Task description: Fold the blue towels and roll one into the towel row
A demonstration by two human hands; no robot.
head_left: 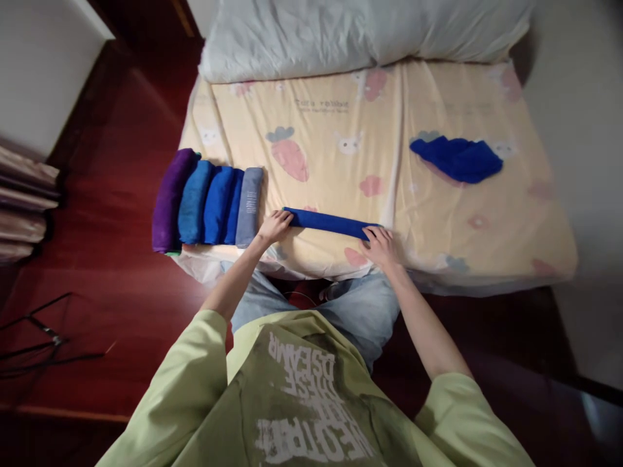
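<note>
A blue cloth, folded into a long narrow strip (331, 222), lies across the bed near its front edge. My left hand (276, 226) is closed on the strip's left end, and my right hand (382, 246) grips its right end. Just left of my left hand stands a row of rolled cloths: a purple one (171, 201), a lighter blue one (195, 202), darker blue ones (217, 204) and a grey one (250, 206). Farther right on the bed lies a crumpled blue cloth (457, 159).
The bed's yellow printed sheet (335, 168) spreads in front of me, with a pale quilt (360, 35) along its far side. On the floor at the left are black stand legs (53, 337). Striped fabric (22, 204) hangs at the left edge.
</note>
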